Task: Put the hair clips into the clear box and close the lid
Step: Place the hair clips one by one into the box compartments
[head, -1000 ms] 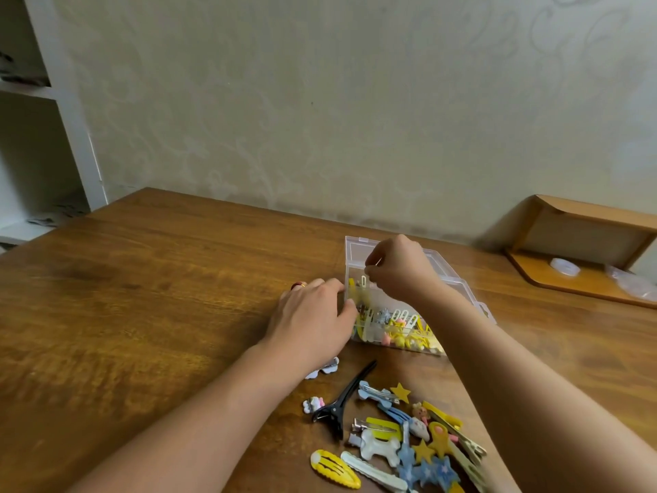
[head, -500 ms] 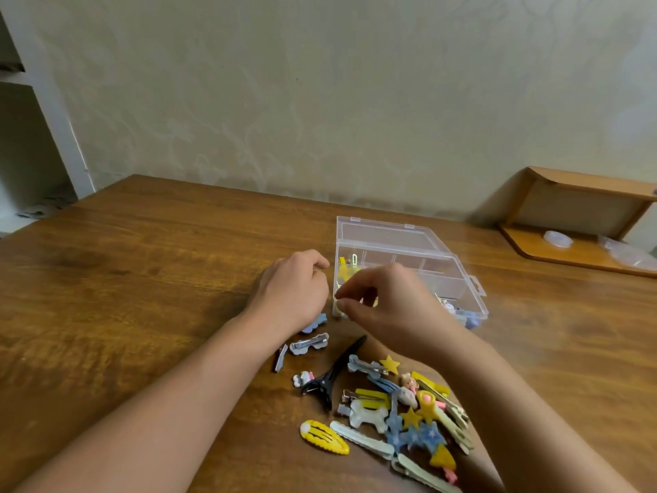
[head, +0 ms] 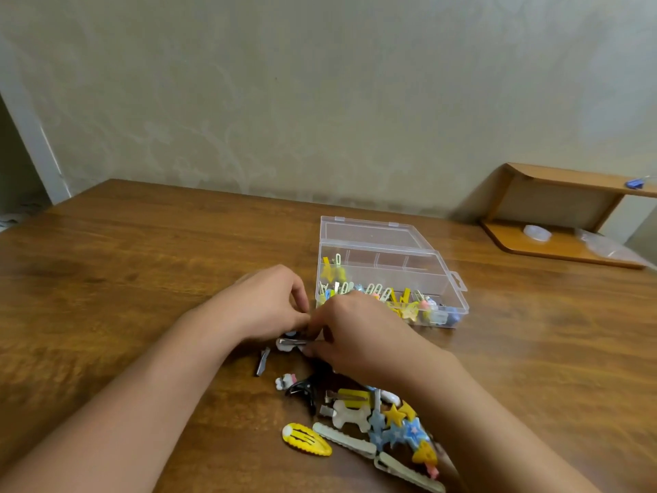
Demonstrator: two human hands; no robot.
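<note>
While the clear box (head: 391,275) sits lid-open on the wooden table (head: 124,279) at one o'clock of the hands, the left hand (head: 266,304) and right hand (head: 355,332) meet, fingers curled and pinching a silver-backed hair clip (head: 289,344). More loose hair clips (head: 359,421) lie at six o'clock.

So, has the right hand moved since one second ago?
Yes. The right hand has come back out of the clear box toward the person, and is now at a silver clip before the box's near left corner.
</note>
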